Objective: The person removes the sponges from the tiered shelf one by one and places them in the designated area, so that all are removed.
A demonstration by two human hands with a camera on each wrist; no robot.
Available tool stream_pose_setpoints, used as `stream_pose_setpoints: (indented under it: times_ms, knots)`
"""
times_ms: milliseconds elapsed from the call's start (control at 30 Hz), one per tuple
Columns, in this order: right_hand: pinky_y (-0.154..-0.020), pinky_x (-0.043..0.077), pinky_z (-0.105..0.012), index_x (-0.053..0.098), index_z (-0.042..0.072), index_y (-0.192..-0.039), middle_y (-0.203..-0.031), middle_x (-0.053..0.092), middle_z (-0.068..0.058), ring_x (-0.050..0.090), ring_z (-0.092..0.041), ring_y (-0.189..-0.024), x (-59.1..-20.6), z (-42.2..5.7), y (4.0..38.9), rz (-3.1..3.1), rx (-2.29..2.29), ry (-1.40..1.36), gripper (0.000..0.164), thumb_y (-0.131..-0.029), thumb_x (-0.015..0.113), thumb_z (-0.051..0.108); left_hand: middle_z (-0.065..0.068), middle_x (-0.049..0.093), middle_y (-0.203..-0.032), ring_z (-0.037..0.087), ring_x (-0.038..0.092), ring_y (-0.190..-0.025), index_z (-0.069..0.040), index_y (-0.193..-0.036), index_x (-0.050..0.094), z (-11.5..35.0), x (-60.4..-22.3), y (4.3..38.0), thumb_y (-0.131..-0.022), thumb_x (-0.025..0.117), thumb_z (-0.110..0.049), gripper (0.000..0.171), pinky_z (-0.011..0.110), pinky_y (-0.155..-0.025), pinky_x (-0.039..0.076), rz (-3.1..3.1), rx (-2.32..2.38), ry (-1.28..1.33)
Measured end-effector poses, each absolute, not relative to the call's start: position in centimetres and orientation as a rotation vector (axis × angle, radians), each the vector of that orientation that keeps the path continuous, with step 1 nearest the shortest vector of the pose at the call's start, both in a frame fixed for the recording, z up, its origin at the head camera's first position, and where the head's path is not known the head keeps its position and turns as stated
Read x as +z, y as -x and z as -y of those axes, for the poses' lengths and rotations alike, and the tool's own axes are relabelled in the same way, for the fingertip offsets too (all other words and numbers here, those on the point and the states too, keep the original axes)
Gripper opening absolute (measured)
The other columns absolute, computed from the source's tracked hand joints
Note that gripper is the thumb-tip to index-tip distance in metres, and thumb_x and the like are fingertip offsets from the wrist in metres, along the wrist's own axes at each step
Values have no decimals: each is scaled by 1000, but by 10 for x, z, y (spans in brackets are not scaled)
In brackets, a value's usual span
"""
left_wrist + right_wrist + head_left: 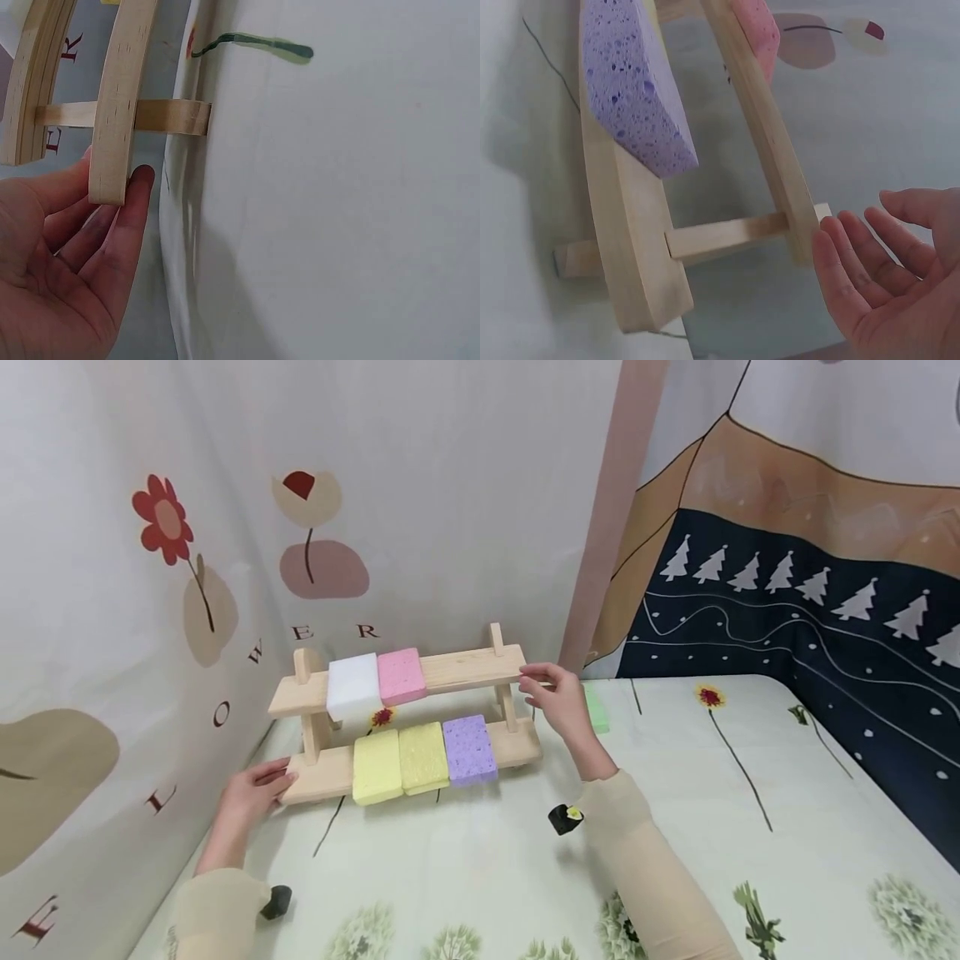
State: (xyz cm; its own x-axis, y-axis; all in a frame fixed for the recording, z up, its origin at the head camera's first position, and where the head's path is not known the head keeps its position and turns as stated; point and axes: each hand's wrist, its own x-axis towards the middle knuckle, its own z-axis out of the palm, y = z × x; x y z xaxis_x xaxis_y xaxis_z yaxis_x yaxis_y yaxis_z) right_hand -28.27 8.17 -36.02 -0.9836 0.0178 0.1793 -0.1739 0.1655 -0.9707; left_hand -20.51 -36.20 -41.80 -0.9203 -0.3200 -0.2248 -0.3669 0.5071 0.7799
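A two-tier wooden shelf [465, 668] stands on the cloth. Its upper board carries a white sponge [354, 685] and a pink sponge [402, 677]. Along the lower board sit two yellow sponges [377, 766] and a purple sponge [470, 750], side by side. My left hand [251, 793] grips the left end of the lower board; the left wrist view shows thumb and fingers on opposite sides of the wood [112, 150]. At the upper board's right end, my right hand [558, 697] has loosely bent fingers, their tips at the wood and not wrapped round it [885, 277].
A light green block [597, 710] lies behind the right hand, partly hidden. Printed curtains rise behind and to the left, close to the shelf. A dark curtain with white trees [750, 610] hangs at the right. Flower-printed cloth [675, 760] covers the surface.
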Motion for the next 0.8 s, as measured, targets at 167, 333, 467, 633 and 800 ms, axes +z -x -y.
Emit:
stream_pose_setpoints:
  times_ms: [167, 333, 467, 633, 800]
  knots:
    - [-89, 58, -40, 67, -1, -120, -114, 69, -21, 70, -30, -103, -361, -68, 281, 2286, 1955, -199, 26, -97, 65, 11, 29, 51, -142, 1, 56, -77, 1, -147, 45, 363, -422, 204, -98, 64, -27, 60, 21, -64, 52, -2693, 1392, 623]
    - [-88, 59, -39, 67, -1, -120, -115, 70, -21, 69, -32, -104, -359, -57, 282, 2289, 1960, -255, 27, -96, 66, 13, 29, 51, -143, 1, 56, -76, 1, -147, 45, 363, -422, 204, -98, 64, -27, 59, 21, -64, 51, -2683, 1429, 644]
    - [-85, 60, -36, 67, -1, -119, -113, 70, -21, 69, -34, -103, -358, -50, 284, 2287, 1955, -295, 26, -96, 66, 12, 28, 52, -143, -2, 56, -76, 0, -147, 46, 363, -422, 205, -98, 65, -28, 59, 21, -65, 52, -2676, 1449, 641]
    - [-84, 60, -36, 67, -2, -118, -111, 71, -22, 69, -37, -103, -358, -40, 285, 2286, 1953, -331, 24, -96, 65, 9, 28, 53, -142, -3, 56, -76, -1, -147, 45, 362, -421, 203, -98, 64, -28, 60, 20, -66, 52, -2662, 1467, 637]
    - [-84, 60, -38, 68, -1, -117, -110, 72, -20, 70, -35, -102, -358, -30, 284, 2291, 1961, -333, 24, -95, 66, 9, 27, 55, -140, -3, 57, -76, 0, -147, 45, 361, -420, 200, -98, 64, -27, 59, 21, -67, 53, -2665, 1477, 619]
